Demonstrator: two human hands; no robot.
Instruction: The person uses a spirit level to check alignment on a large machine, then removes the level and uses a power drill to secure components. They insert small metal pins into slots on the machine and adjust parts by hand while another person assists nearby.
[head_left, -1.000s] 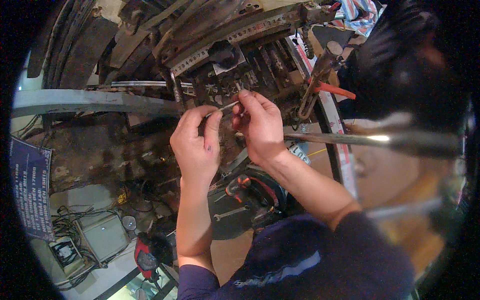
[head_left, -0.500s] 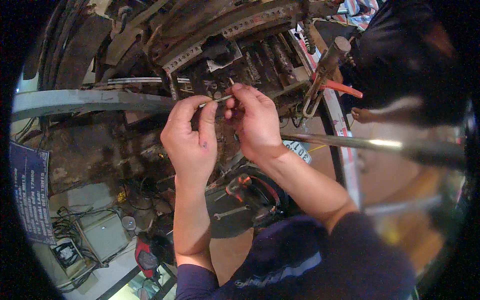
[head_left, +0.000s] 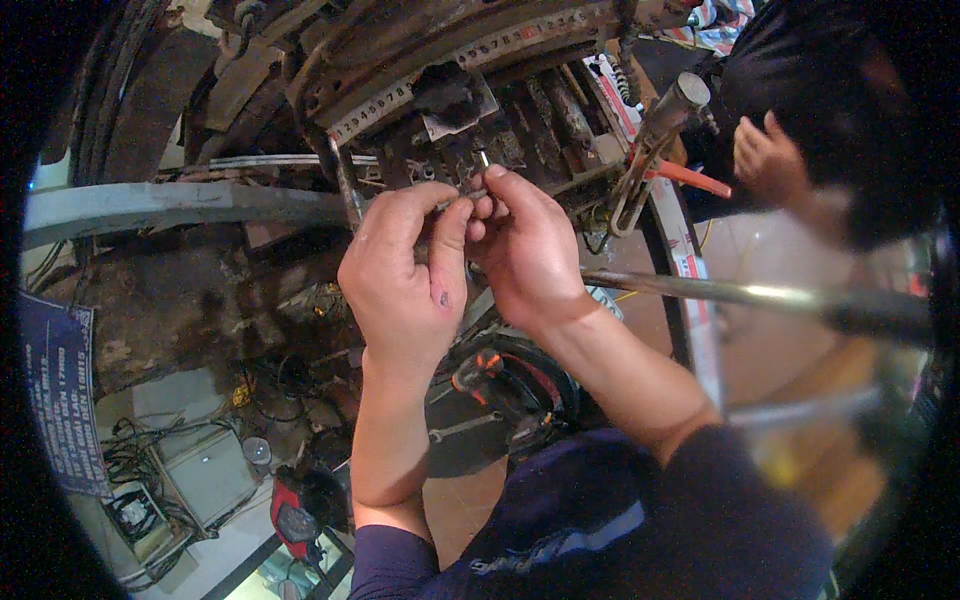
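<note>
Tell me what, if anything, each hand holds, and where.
The right hand pinches a small metal piece below its bright upper tip. The left hand is close beside; what it holds cannot be told.

white txt on blue banner point(head_left: 62, 390), nos. on ruler strip point(head_left: 490, 51)

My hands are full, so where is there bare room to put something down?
The brown surface looks fairly bare left of the left hand, between the grey beam and the pale panel. It's crowded at lower left, where cables lie beside a grey box, and at lower middle, around the wrench and orange-trimmed tool.
</note>
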